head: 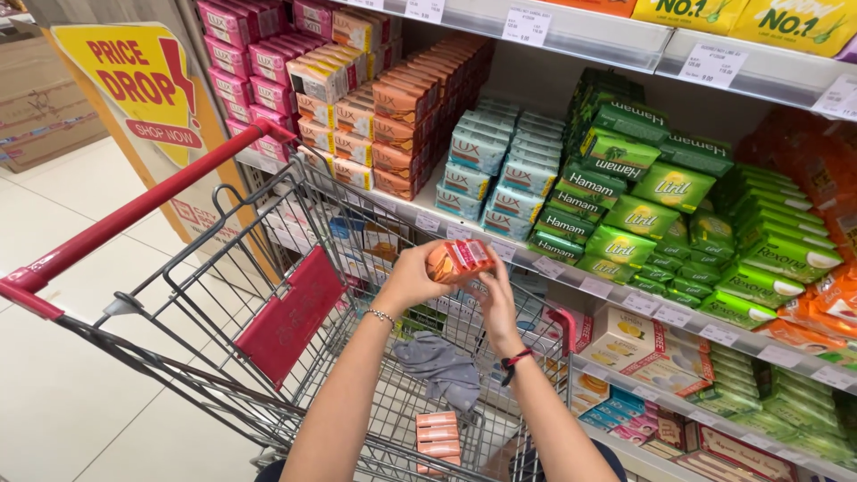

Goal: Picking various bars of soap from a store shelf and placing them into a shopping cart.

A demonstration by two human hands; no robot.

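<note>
Two hands hold one orange soap pack (459,260) above a wire shopping cart (223,295) with a red handle. Left hand (409,278) wraps its fingers around the pack's left end; right hand (496,299) grips it from below on the right. Near the bottom of the cart lie a grey cloth (442,366) and stacked peach soap bars (436,439). Far behind, store shelves (571,36) carry rows of pink, orange, teal and green soap boxes.

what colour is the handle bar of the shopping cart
Red, over a grey wire basket; the metal shopping cart's handle bar shows best in the head view, at left.
</note>
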